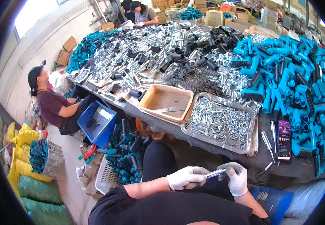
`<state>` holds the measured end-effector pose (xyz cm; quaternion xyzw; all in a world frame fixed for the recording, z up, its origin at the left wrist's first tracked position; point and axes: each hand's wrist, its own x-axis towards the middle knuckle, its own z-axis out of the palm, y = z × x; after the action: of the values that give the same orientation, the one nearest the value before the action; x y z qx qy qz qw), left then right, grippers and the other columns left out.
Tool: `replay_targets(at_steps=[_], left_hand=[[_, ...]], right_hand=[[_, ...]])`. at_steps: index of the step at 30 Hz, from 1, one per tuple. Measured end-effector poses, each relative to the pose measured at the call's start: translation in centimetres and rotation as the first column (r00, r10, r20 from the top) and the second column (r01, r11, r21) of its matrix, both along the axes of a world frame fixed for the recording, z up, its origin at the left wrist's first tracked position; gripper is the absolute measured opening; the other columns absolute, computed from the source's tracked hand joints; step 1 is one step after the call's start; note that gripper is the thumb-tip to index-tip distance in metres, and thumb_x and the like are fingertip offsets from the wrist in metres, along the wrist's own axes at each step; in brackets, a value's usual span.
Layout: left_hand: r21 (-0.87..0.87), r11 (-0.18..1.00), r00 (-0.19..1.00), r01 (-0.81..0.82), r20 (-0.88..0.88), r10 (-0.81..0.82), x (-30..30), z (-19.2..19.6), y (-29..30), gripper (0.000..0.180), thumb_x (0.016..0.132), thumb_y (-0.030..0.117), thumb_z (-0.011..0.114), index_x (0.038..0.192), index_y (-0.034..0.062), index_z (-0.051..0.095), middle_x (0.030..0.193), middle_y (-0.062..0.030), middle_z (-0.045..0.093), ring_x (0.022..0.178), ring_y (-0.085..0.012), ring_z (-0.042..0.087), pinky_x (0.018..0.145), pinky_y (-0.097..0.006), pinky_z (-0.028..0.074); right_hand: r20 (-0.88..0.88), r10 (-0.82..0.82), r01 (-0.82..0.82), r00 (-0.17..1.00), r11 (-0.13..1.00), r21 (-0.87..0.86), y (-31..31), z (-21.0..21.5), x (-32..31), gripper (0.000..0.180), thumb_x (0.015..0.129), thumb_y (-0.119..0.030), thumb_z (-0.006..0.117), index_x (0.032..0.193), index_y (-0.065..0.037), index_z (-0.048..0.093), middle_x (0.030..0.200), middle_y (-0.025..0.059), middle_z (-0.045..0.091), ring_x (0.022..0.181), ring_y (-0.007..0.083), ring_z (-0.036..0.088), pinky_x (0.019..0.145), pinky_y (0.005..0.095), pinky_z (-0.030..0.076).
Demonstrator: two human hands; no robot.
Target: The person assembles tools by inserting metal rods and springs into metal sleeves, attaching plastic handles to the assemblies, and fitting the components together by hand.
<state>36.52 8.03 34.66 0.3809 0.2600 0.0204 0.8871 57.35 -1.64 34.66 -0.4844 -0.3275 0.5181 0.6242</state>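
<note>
In front of my body, my left hand (pixel 188 177), in a white glove, is closed round one end of a shiny metal tube (pixel 215 173). The gloved fingers of my right hand (pixel 236 178) pinch at the tube's other end; any small part between them is hidden. Beyond my hands, at the table's near edge, a metal tray (pixel 252 131) holds many small silver pins and fittings. Left of it sits a tan plastic tray (pixel 187 95) with a flat metal strip (pixel 170 109) inside.
Teal angled handles (pixel 279 80) are heaped at the right, near a phone (pixel 284 140) and loose metal rods (pixel 268 145). Below the table stand a blue bin (pixel 95 125), a white basket (pixel 104 176) of handles and a blue tray (pixel 277 204). A co-worker (pixel 51 97) sits at the left.
</note>
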Motion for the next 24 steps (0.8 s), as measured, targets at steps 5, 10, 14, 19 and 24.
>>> replay_targets(at_steps=[5,10,14,19,24], left_hand=[[0.013,0.999,0.997,0.033,-0.071,-0.032,0.1,-0.6,0.2,0.046,0.09,0.027,0.058,0.125,-0.0021,0.051,0.081,-0.0031,0.054,0.048,-0.0017,0.035,0.04,-0.018,0.023],[-0.052,0.998,0.991,0.041,-0.124,-0.047,1.3,-1.7,0.8,0.044,0.093,0.031,0.054,0.125,0.0004,0.052,0.084,0.0007,0.055,0.057,-0.0013,0.042,0.045,-0.016,0.029],[-0.23,0.969,0.984,0.086,-0.13,-0.119,2.0,-2.8,2.0,0.062,0.09,0.038,0.059,0.134,-0.0027,0.042,0.094,-0.0029,0.057,0.062,-0.0039,0.046,0.05,-0.016,0.033],[-0.369,0.925,0.989,0.091,-0.076,-0.128,3.5,-4.3,2.9,0.068,0.091,0.039,0.058,0.14,-0.0001,0.031,0.09,-0.0031,0.052,0.06,-0.0043,0.044,0.045,-0.016,0.032],[-0.328,0.943,0.977,0.061,-0.175,-0.125,4.8,-5.8,3.8,0.052,0.094,0.033,0.055,0.131,0.0005,0.041,0.084,-0.0025,0.052,0.064,-0.0061,0.045,0.048,-0.018,0.034]], right_hand=[[0.005,0.019,-0.018,1.0,0.997,-0.078,-0.1,-1.0,0.3,0.017,0.089,-0.01,0.06,0.094,0.005,0.067,0.082,0.0102,0.068,0.067,0.0138,0.064,0.063,0.0267,0.053],[-0.145,-0.047,0.037,0.988,0.997,-0.067,-0.2,-3.8,1.0,0.016,0.091,-0.009,0.059,0.093,0.005,0.066,0.083,0.0097,0.068,0.067,0.013,0.064,0.063,0.0269,0.054],[-0.269,-0.079,0.035,0.96,0.985,-0.167,0.0,-6.1,2.0,0.017,0.092,-0.012,0.06,0.093,0.004,0.067,0.084,0.0081,0.068,0.068,0.0119,0.063,0.06,0.0259,0.053],[-0.345,-0.124,0.069,0.93,0.983,-0.168,1.0,-7.8,3.1,0.016,0.09,-0.011,0.061,0.097,0.003,0.065,0.092,0.0103,0.068,0.071,0.0147,0.065,0.059,0.0271,0.053],[0.048,-0.136,0.138,0.99,0.99,-0.034,0.9,-11.8,3.6,0.044,0.087,-0.011,0.065,0.126,0.002,0.051,0.123,0.0153,0.058,0.117,0.0295,0.054,0.101,0.0411,0.039]])
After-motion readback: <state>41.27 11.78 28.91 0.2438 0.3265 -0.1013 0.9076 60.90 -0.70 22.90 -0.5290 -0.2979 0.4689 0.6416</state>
